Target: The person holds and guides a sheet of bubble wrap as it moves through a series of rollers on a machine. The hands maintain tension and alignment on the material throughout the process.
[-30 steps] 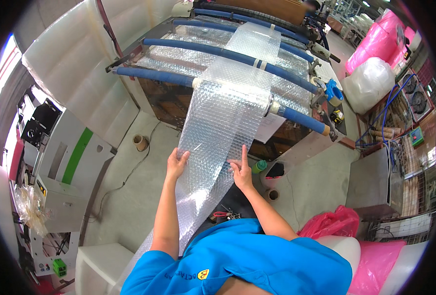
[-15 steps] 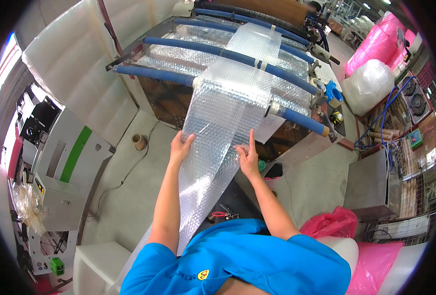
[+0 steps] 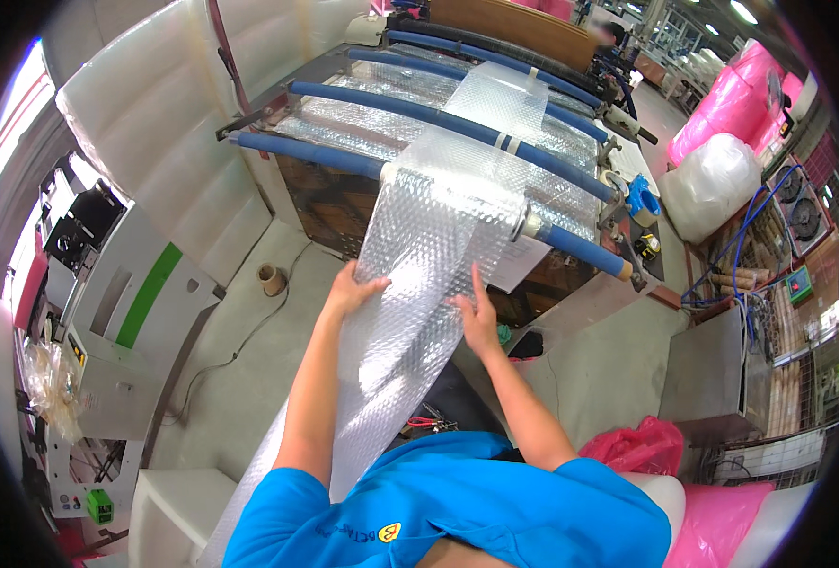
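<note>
A long strip of clear bubble wrap (image 3: 410, 270) runs down from a roller at the front of a machine and passes below my arms toward the lower left. My left hand (image 3: 351, 292) holds its left edge, thumb on top and the other fingers partly hidden beneath. At the right edge is my right hand (image 3: 478, 320), index finger stretched up along the border and thumb apart from it, resting against the plastic. Creases and bright glare cross the strip between both hands. Blue-covered rollers (image 3: 315, 153) span the machine, with more bubble wrap over them.
A white sheet of paper (image 3: 519, 263) hangs by the machine's front. Left stands a grey machine panel with a green stripe (image 3: 149, 295); a cardboard core (image 3: 270, 279) and cable lie on the floor. Red-handled pliers (image 3: 429, 422) lie near my body. Pink plastic (image 3: 639, 445) sits lower right.
My left thumb has moved inward over the bubble wrap, and my right hand has shifted slightly down and left. The wrap between them looks more creased. The whole view has shifted slightly.
</note>
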Motion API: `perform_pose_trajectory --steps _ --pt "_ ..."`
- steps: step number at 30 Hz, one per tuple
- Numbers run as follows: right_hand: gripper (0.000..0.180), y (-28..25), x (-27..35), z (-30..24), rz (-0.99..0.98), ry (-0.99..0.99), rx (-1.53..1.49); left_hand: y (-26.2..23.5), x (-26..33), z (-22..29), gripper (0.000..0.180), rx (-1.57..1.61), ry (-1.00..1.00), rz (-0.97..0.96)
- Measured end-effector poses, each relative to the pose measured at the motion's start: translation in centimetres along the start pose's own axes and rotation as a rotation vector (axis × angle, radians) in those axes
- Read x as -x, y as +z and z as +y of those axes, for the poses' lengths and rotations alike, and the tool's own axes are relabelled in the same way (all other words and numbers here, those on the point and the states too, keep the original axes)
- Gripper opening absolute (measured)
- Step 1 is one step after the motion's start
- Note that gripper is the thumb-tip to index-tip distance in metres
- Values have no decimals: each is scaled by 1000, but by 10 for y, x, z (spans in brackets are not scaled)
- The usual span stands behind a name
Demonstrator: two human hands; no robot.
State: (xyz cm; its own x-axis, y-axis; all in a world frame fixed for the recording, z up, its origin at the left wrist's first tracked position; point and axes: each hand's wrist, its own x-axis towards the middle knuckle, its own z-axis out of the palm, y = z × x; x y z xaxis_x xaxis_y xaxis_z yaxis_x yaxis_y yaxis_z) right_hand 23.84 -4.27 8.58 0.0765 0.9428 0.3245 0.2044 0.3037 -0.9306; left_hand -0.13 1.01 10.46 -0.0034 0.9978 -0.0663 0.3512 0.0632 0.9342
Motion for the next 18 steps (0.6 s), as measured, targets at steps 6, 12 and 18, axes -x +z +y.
perform_pose_trajectory --steps 6,12,18 --pt "45 -3 61 -16 -303 216 -164 -22 68 -2 44 21 -73 65" --pt "25 -9 22 -64 -189 187 -260 -47 80 13 33 162 -37 -1" --pt "19 3 10 6 10 197 -387 -28 65 -24 30 81 -5 54"
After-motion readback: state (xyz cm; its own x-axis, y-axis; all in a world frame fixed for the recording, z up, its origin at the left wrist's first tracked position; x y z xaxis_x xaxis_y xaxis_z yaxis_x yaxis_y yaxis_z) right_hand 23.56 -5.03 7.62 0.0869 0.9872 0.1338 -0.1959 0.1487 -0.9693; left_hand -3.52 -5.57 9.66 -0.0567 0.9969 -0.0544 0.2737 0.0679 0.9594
